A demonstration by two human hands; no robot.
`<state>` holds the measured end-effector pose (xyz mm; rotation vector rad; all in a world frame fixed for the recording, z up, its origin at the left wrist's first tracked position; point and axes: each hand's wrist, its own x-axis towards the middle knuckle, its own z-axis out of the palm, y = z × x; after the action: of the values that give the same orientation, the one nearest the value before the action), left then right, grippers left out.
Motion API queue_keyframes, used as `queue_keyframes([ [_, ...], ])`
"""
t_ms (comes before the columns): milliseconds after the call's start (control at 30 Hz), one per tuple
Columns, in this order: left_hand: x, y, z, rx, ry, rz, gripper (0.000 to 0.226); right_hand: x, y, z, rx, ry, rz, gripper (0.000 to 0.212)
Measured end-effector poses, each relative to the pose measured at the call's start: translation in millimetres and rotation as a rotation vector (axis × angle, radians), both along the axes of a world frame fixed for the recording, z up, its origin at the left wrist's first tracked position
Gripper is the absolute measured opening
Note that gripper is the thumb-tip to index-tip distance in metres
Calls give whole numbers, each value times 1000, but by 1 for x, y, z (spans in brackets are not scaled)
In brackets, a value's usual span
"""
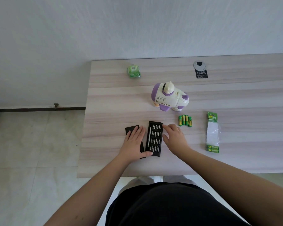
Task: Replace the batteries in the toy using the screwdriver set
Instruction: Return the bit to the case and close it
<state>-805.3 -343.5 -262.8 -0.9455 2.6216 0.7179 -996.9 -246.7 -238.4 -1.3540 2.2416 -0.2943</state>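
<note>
**A:** Only the head view to go on. The black screwdriver set tray with its rows of silver bits (pixel 154 138) sits open near the front edge of the pale wood-grain counter (pixel 235 95), right in front of the person, which makes sense since it's the first thing they need. The left hand (pixel 135 141) lies flat, fingers spread loosely, holding nothing. It's resting half on the flat black lid (pixel 132 130) just left of the tray, thumb touching the tray's near corner, I'd guess to keep the tray from sliding.

**B:** And the right hand (pixel 174 137)?

**A:** Beside the tray's right edge, fingers loosely spread, index fingertip at the top right corner. Nothing in it. Looks like it's about to pick a bit, though I can't tell from this angle whether it actually touches the tray.

**B:** Where's the toy?

**A:** The white and purple plastic animal-shaped toy (pixel 170 97) stands upright further back, well apart from both hands, untouched. So the battery cover isn't open yet, I'd say. Four loose green and yellow batteries (pixel 185 120) lie side by side between the toy and the right hand, ready to drop in. Their torn green blister pack (pixel 212 132) is off to the right with two batteries left in it.
</note>
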Motion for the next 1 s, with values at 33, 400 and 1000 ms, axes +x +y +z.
queue_keyframes([
  [33,0,1,0,-3,-4,-5,109,1,-4,0,-13,-34,-14,50],
  [400,0,-2,-2,-15,-46,-69,91,-7,-25,-1,59,-29,34,67],
  [1000,1,-8,-2,-9,-63,-121,92,-15,-49,12,249,135,227,72],
])
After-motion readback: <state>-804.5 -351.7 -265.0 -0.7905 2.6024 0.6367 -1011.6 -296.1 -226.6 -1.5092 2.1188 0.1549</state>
